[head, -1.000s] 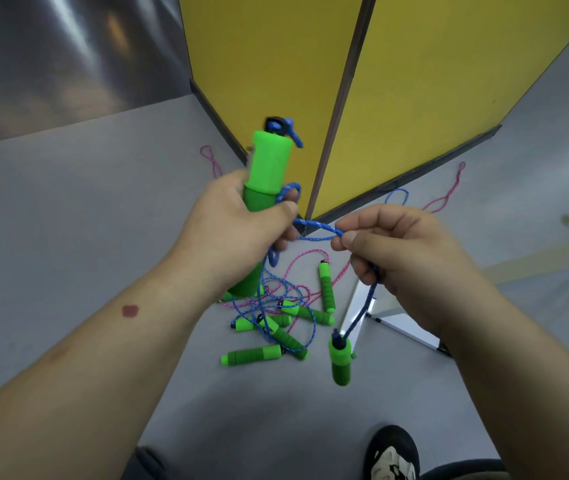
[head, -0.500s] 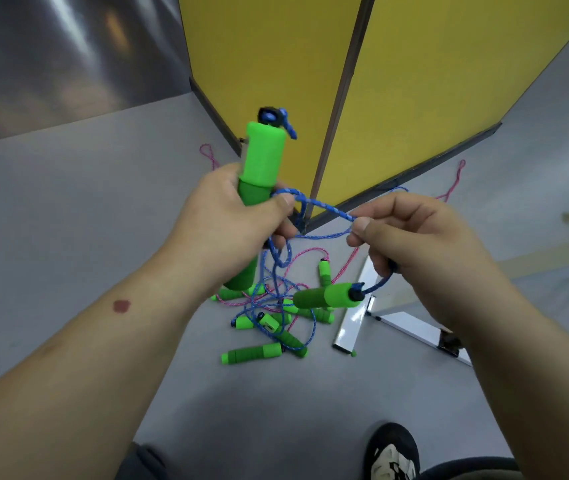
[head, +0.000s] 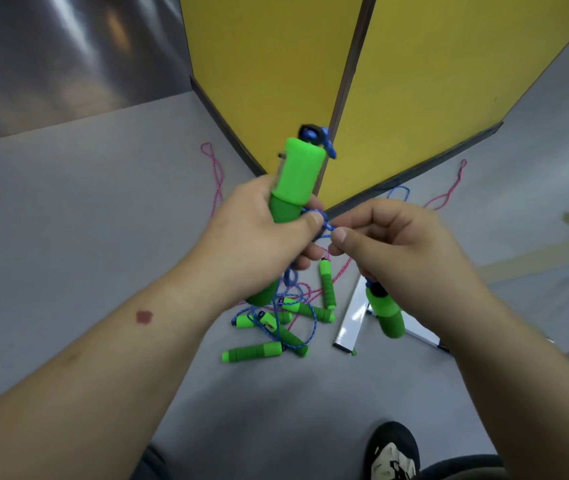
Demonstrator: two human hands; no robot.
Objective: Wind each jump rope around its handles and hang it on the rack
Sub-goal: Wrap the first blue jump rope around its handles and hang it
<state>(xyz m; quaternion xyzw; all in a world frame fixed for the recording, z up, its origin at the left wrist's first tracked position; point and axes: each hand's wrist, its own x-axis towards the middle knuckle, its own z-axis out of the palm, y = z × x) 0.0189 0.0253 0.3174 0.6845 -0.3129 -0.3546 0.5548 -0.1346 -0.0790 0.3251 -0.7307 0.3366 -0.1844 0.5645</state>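
L hand [head: 259,233] grips green handle [head: 297,178] — R hand [head: 390,244] pinches blue rope [head: 328,226], 2nd handle [head: 388,317] dangling.

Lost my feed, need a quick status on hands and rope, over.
Left hand grips upright green handle. Right hand pinches blue rope; second handle dangles below. Rope pile underfoot.

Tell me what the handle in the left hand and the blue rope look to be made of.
The green handle in the left hand looks two-part: a smooth, matte upper sleeve, likely plastic, over a duller, darker grip, probably foam. The blue rope, pinched by the right hand, seems braided cord; a speckled weave shows.
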